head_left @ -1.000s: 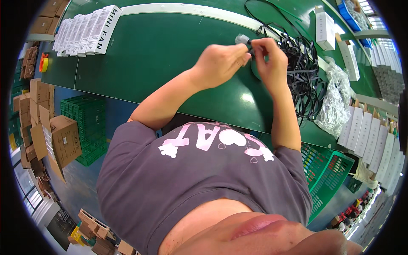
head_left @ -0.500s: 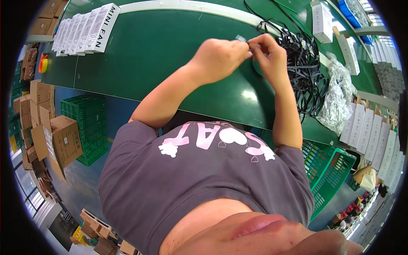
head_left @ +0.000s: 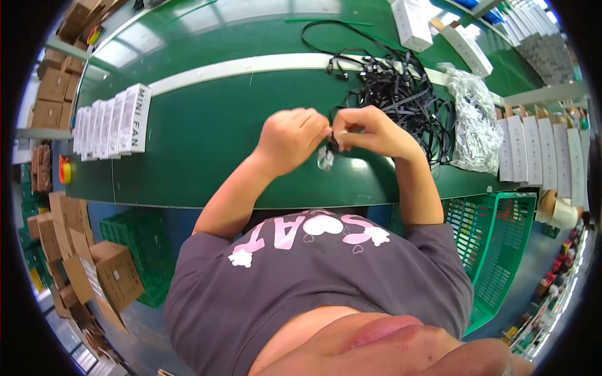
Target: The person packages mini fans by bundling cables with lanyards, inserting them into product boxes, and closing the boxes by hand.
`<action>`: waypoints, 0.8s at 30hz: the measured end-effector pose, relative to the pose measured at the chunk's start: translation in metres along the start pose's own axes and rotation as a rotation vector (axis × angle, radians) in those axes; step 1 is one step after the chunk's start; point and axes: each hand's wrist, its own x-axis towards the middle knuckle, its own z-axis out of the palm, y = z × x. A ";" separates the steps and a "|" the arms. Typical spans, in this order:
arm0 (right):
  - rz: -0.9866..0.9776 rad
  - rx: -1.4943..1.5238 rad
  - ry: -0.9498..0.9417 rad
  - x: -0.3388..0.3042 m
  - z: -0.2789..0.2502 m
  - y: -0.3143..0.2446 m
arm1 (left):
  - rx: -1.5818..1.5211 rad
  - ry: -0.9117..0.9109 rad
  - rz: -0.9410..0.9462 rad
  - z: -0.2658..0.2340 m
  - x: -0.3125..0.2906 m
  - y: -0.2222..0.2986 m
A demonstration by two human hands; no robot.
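Observation:
Above the green table my left hand point(head_left: 291, 139) and my right hand point(head_left: 374, 130) meet fingertip to fingertip. Both are closed in a pinch around a short bit of black strap point(head_left: 333, 143), mostly covered by the fingers. Just below the fingertips hangs a small clear, whitish piece point(head_left: 325, 158); its kind is too small to tell. To the right of my hands lies a tangled heap of black lanyard straps point(head_left: 401, 88) with small metal clips. A bundle of white cords point(head_left: 475, 122), partly in clear plastic, rests against the heap's right side.
White fan boxes point(head_left: 135, 119) stand in a row at the table's left end, near a yellow tape roll point(head_left: 65, 170). More white boxes point(head_left: 530, 147) line the right edge. Two lie at the back right point(head_left: 412, 25). Green crates point(head_left: 501, 250) and open cartons point(head_left: 116, 276) stand below the table.
The view has shifted, showing more of the table's far side. My hands are nearer my body, still pinched together; the clear piece now hangs below the fingertips instead of beyond them.

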 end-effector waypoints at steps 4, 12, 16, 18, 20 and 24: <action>-0.417 0.354 0.221 -0.001 0.006 0.014 | -0.743 0.003 -0.456 0.023 0.002 0.013; -0.488 0.469 0.952 -0.015 -0.018 0.026 | -0.851 -0.295 -0.482 0.051 0.083 -0.029; -0.492 0.552 1.088 -0.018 -0.032 0.033 | -0.351 -0.057 -0.274 0.096 0.187 -0.083; -0.475 0.611 1.092 -0.016 -0.031 0.034 | -0.126 -0.092 -0.264 0.135 0.241 -0.088; -0.429 0.625 1.088 -0.011 -0.031 0.038 | -0.005 -0.141 -0.358 0.183 0.282 -0.099; -0.401 0.629 1.062 -0.005 -0.021 0.046 | 0.392 -0.304 -0.457 0.230 0.314 -0.089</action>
